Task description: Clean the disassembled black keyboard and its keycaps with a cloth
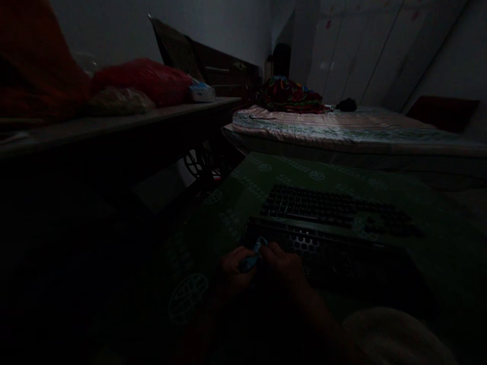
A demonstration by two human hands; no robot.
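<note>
On a green printed mat (228, 213) in a very dim room, the left hand (232, 276) and right hand (283, 266) meet at the near edge, both pinching a small blue cloth (251, 257) between their fingertips. Just beyond them lies a perforated panel (304, 243), then a black keyboard (327, 208). Farther off stand a bed (342, 129) with a colourful bundle (289, 95), and at left a table (125, 121) bearing a red bag (148, 81).
</note>
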